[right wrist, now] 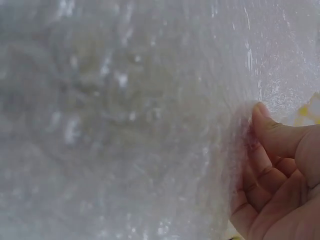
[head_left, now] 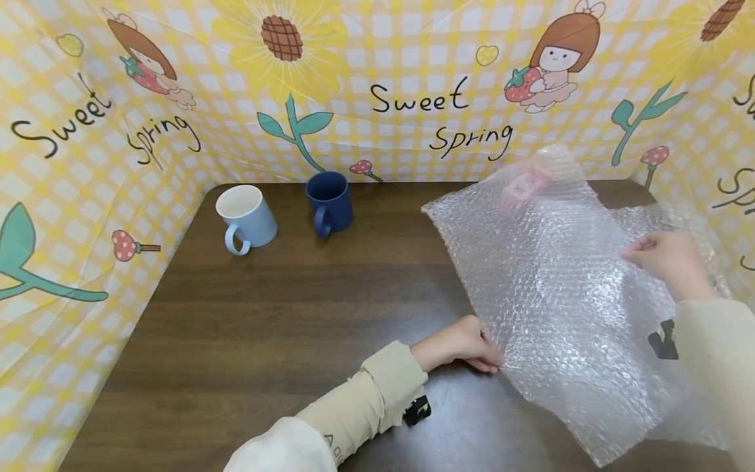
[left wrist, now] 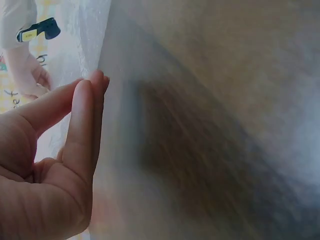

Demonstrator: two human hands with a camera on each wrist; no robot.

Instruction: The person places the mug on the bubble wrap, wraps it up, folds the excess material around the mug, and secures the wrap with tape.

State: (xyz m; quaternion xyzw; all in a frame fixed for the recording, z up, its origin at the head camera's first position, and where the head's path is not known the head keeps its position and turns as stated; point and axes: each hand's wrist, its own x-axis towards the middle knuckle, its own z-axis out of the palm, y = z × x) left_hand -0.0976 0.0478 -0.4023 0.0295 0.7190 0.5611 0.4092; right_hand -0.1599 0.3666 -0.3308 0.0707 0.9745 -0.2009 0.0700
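Note:
A sheet of clear bubble wrap point(head_left: 531, 282) is held raised and tilted over the right half of the table. My left hand point(head_left: 466, 342) pinches its near left edge between thumb and fingers; the left wrist view shows these fingertips point(left wrist: 82, 100) close up at the sheet's edge. On the other side, my right hand point(head_left: 675, 262) pinches the wrap, and in the right wrist view its thumb point(right wrist: 272, 127) presses the film against the fingers. Through the sheet, near the table's far edge, a blurred pink thing point(head_left: 525, 187) shows; its kind is unclear.
At the back left stand a light blue mug point(head_left: 256, 223) with a white inside and a dark blue mug point(head_left: 337, 206). The brown wooden table point(head_left: 265, 328) is bordered by a yellow checked cloth point(head_left: 401, 52) at the back and sides. More bubble wrap lies at the right.

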